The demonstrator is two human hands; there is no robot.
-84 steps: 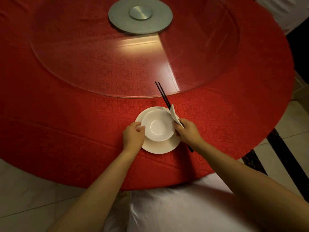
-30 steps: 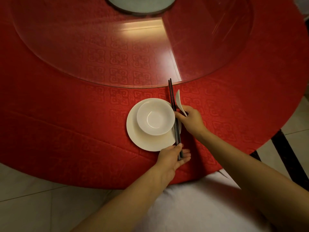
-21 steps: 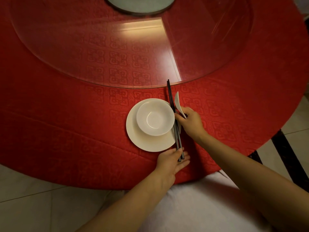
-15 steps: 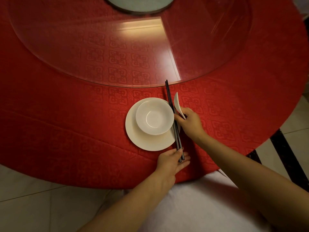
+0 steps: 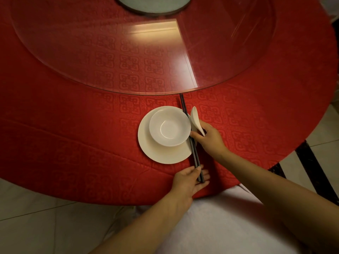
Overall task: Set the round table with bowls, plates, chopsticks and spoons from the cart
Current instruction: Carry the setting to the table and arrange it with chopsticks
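Item: 1 place setting at the near edge of a round table (image 5: pixel 55 125) under a red patterned cloth. White plate (image 5: pixel 161 154) lies flat on the cloth; white bowl (image 5: pixel 169 125) sits upright on it, pushed toward the plate's far right. 2 dark chopsticks (image 5: pixel 190 142) lie side by side along the right edge of the plate, crossing its rim, with far tips just short of the glass turntable (image 5: pixel 91 52) and near ends over the table edge. Left hand (image 5: pixel 189 180): palm partly up, fingers loosely extended, thumb on top of the chopsticks' near ends, which rest across the fingers. Right hand (image 5: pixel 209 137): fingers curled narrowly about the handle of a white ceramic spoon (image 5: pixel 195 120), whose scoop points away from the person just right of the chopsticks; the thumb tip touches the bowl's right rim beside the chopsticks. Whether the right fingers also pinch the chopsticks cannot be told. Hidden or cut off: the spoon's handle end inside the hand; a stretch of chopstick behind the thumb; the grey hub disc (image 5: pixel 152 6) at the top border; the table's left side. White fabric (image 5: pixel 220 226) fills the lower foreground, its nature unclear. Pale floor tiles (image 5: pixel 36 226) show at lower left.
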